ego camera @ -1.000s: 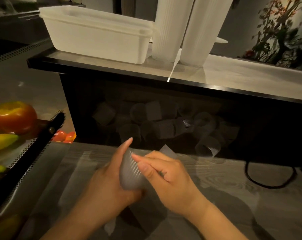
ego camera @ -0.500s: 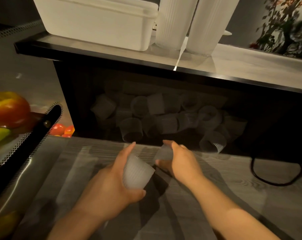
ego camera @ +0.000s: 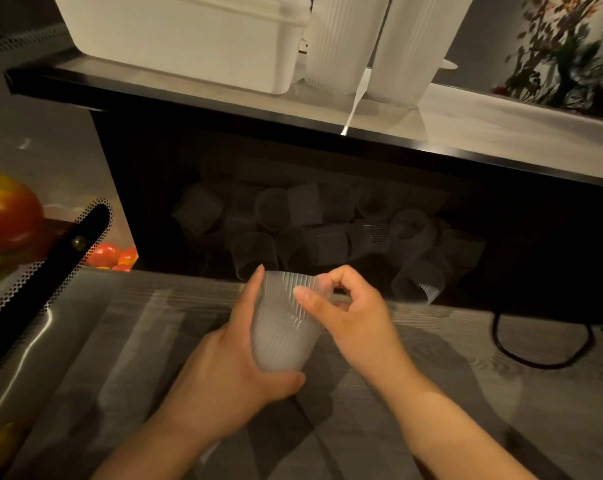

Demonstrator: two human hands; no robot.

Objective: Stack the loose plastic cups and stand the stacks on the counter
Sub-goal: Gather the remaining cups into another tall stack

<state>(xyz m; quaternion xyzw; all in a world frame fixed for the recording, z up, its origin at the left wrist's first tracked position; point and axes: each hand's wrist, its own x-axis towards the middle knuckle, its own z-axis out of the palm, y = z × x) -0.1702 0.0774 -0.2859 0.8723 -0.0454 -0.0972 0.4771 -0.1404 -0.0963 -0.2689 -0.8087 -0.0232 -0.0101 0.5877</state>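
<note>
Now cup [ego camera: 283, 332] rim-up, slightly tilted

Bare grey wood-grain worktop [ego camera: 449, 393] lies open around both hands. Ahead, translucent ribbed plastic cups [ego camera: 327, 233] crowd the dark recess (low under the black-edged counter [ego camera: 500, 133]). A black perforated bar [ego camera: 40, 275] flanks the left; a black cable [ego camera: 535, 355] loops at right.

The cup [ego camera: 286, 327] I hold is thin, see-through plastic with little ridges. My table [ego camera: 449, 393] looks like grey wood. The box [ego camera: 189, 32] is smooth white plastic.
</note>
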